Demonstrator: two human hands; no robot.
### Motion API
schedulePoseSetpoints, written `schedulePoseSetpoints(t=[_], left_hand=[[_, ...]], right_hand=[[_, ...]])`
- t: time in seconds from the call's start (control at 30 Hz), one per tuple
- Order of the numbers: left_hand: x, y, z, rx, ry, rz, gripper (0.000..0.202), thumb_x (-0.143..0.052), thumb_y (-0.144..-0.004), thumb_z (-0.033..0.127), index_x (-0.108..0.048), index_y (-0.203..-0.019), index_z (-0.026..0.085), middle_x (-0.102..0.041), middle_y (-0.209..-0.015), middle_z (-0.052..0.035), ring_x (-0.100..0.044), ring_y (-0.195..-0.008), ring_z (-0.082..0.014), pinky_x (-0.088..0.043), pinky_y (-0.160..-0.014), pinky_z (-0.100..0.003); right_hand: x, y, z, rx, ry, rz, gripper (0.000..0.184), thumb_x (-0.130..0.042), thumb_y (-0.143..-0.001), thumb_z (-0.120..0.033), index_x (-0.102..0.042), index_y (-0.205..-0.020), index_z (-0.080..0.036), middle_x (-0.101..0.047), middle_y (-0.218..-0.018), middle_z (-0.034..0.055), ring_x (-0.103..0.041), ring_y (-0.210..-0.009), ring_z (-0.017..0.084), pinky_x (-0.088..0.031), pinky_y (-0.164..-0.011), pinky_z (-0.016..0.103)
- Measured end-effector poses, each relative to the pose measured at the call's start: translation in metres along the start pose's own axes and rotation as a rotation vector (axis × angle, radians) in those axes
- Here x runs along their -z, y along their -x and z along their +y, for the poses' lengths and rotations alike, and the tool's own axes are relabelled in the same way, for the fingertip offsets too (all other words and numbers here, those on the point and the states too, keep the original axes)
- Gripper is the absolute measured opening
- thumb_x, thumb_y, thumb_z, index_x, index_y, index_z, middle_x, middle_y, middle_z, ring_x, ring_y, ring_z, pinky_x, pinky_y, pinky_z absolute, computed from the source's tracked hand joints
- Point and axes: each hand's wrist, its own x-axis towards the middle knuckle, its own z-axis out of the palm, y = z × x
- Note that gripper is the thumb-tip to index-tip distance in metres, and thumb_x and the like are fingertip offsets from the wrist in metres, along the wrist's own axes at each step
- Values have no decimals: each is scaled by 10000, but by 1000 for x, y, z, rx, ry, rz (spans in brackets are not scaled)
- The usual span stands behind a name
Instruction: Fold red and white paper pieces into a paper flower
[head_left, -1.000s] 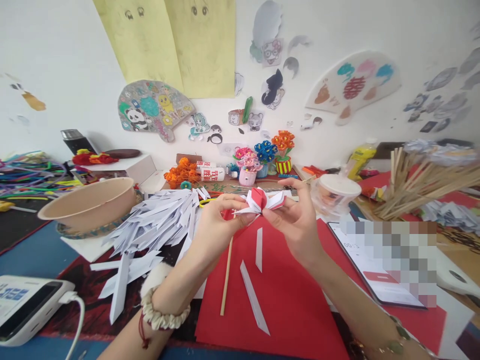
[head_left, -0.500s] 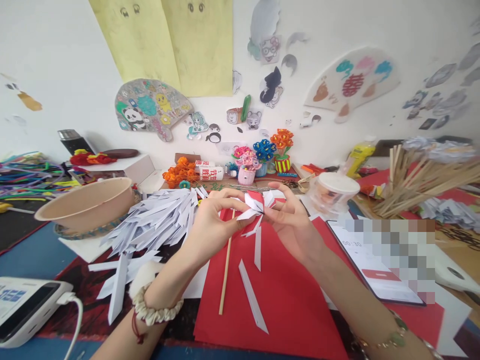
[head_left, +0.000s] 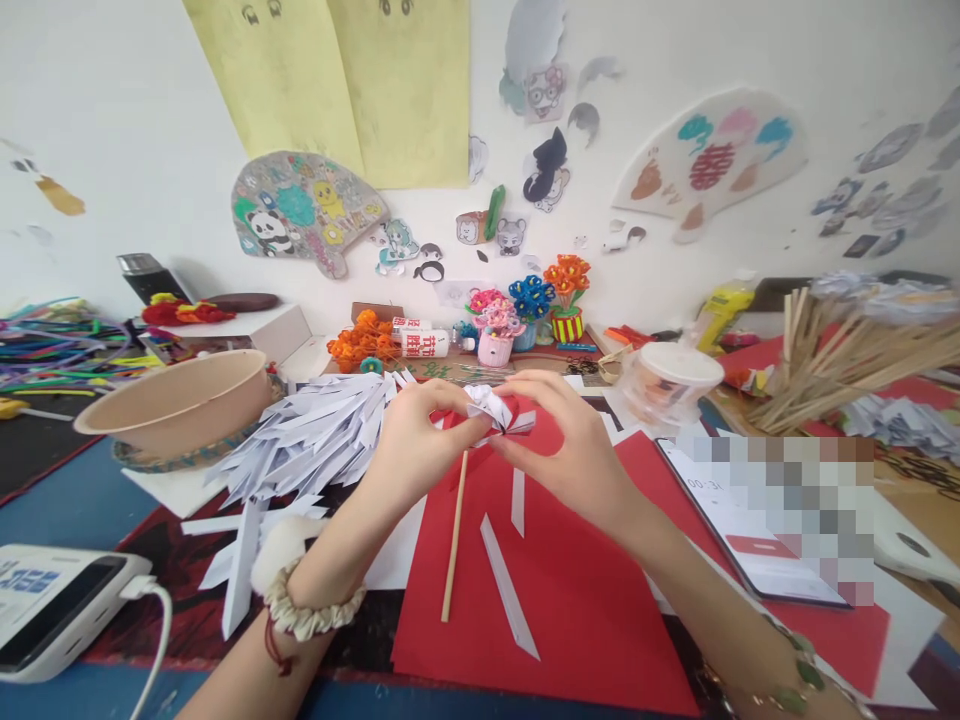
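Both hands meet over a red paper sheet (head_left: 577,600) around a small white-and-red folded paper piece (head_left: 501,410). My left hand (head_left: 424,440) pinches its left side between thumb and fingers. My right hand (head_left: 570,450) grips its right side, fingers curved over the top and thumb below. Fingers hide part of the folds. Beneath, a thin wooden stick (head_left: 454,545) lies on the red sheet. To its right are a folded white paper strip (head_left: 510,588) and a shorter white strip (head_left: 518,503), partly near my right hand.
A pile of white paper strips (head_left: 307,435) lies left, beside a beige bowl (head_left: 176,410). At right are a phone (head_left: 739,540), a lidded white tub (head_left: 675,375) and a bundle of wooden sticks (head_left: 840,360). A white device with a cable (head_left: 64,610) sits front left.
The folded paper piece has been turned in my fingers and shows a different side. My right hand has shifted left, its fingers now closer over the piece.
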Motion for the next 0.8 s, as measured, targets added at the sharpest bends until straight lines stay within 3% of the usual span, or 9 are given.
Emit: schedulePoseSetpoints(t=[0.13,0.23,0.37,0.53,0.67,0.8], left_hand=[[2,1,3,24,-27,-35,170,-652,-718,278,-692,-573,198,-676,-724,-32,-593,-760,-210,-410,-746,-348],[4,1,5,68,-12,-37,196,-661,-721,311,-667,-564,194,-674,-729,-27,-580,-757,-201,-403,-746,-339],[6,1,5,85,55,-22,127,-699,-689,312,-708,-644,194,-707,-817,-33,-590,-810,-208,-413,-773,-333],[3,3,9,150,237,-45,176,-704,-690,314,-671,-582,179,-694,-780,-38,-590,-765,-198,-421,-717,-319],[2,4,10,179,303,-59,203,-711,-689,302,-653,-541,176,-669,-689,-24,-565,-691,-173,-420,-695,-310],[6,2,7,159,311,-72,91,-759,-664,269,-750,-655,178,-732,-843,-54,-622,-762,-196,-455,-711,-310]], right_hand=[[-4,3,4,-209,-193,-24,636,-802,-777,-363,-452,-1305,-312,-650,-1252,78,-674,-1068,268,-561,-889,441],[-2,2,3,-350,-444,-92,646,-782,-786,-452,-413,-1295,-303,-735,-1112,65,-724,-940,252,-580,-800,409],[3,-2,-2,-477,-565,-72,781,-858,-689,-449,-417,-1310,-274,-785,-947,40,-746,-804,247,-571,-765,399],[2,-2,-6,-488,-691,-43,861,-911,-642,-334,-412,-1342,-299,-789,-1015,40,-742,-926,244,-581,-817,381],[1,0,-6,-506,-716,-10,901,-922,-633,-303,-410,-1374,-311,-798,-963,27,-745,-821,223,-588,-783,365],[4,0,-4,-550,-796,-41,903,-914,-654,-274,-410,-1403,-315,-792,-858,-11,-742,-759,198,-586,-833,371]])
